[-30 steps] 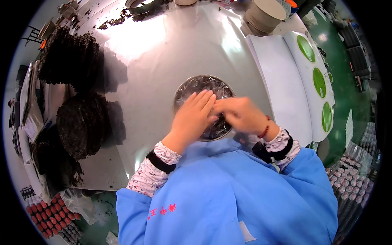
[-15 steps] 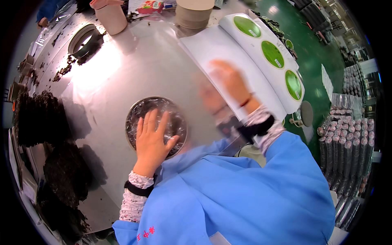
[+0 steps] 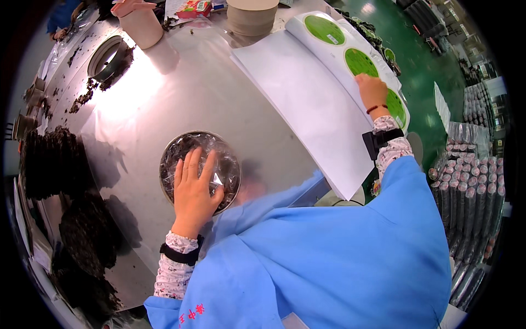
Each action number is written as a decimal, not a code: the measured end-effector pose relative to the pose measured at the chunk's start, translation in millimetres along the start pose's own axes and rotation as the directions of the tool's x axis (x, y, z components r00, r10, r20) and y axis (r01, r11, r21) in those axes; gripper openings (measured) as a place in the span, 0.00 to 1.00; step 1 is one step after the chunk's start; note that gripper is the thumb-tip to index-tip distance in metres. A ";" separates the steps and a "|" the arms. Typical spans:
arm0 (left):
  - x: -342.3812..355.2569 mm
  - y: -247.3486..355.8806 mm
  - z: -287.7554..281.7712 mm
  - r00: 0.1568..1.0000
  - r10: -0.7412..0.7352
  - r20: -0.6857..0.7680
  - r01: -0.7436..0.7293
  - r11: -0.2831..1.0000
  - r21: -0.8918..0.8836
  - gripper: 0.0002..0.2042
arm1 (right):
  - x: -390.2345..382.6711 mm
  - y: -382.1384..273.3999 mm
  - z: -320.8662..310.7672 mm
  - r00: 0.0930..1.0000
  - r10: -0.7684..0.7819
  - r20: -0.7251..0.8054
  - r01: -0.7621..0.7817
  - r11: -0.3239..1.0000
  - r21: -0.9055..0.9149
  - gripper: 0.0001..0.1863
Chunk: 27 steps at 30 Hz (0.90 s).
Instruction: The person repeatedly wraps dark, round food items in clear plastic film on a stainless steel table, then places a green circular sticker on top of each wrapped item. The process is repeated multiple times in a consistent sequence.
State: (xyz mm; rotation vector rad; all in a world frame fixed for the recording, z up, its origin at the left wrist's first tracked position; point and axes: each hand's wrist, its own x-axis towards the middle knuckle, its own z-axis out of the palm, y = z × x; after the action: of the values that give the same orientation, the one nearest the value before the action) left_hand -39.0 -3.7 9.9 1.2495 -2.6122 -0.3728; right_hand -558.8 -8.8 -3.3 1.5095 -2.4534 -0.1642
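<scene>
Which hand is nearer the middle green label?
Right. The right hand is at the lower edge of the middle label; the left hand is farther left, spread over the round container.

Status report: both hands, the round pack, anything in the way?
Left hand spread on round plastic-wrapped pack. Right hand at green labels, grip unclear. Nothing visibly blocking either hand.

Green stickers (image 3: 360, 61), white sheet (image 3: 307, 93), blue smock (image 3: 339, 252), speckled cuffs (image 3: 171, 271)
</scene>
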 end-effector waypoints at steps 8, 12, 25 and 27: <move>-0.9 -0.4 -0.7 1.000 0.007 -0.015 -0.007 1.000 -0.016 0.34 | 2.6 1.0 -10.4 0.991 0.020 -0.135 -0.002 0.991 0.132 0.16; -1.5 -1.0 2.1 1.000 0.011 -0.019 -0.011 1.000 -0.026 0.34 | 26.7 21.3 -12.5 0.993 0.080 0.085 -0.097 0.970 0.221 0.23; -3.9 -3.1 -0.6 1.000 0.016 -0.013 -0.016 0.999 -0.035 0.36 | -3.2 9.3 0.0 0.994 -0.075 -0.085 0.089 0.982 0.164 0.14; -4.6 -4.1 0.0 1.000 0.010 -0.017 -0.010 0.999 -0.038 0.36 | 9.2 15.1 -9.4 0.997 0.007 -0.071 0.012 0.966 0.259 0.12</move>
State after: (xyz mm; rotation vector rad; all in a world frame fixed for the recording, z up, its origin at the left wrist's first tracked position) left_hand -33.3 -2.6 8.2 1.2217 -2.5842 -0.4061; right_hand -573.2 -9.8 10.6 1.5890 -2.4922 0.2166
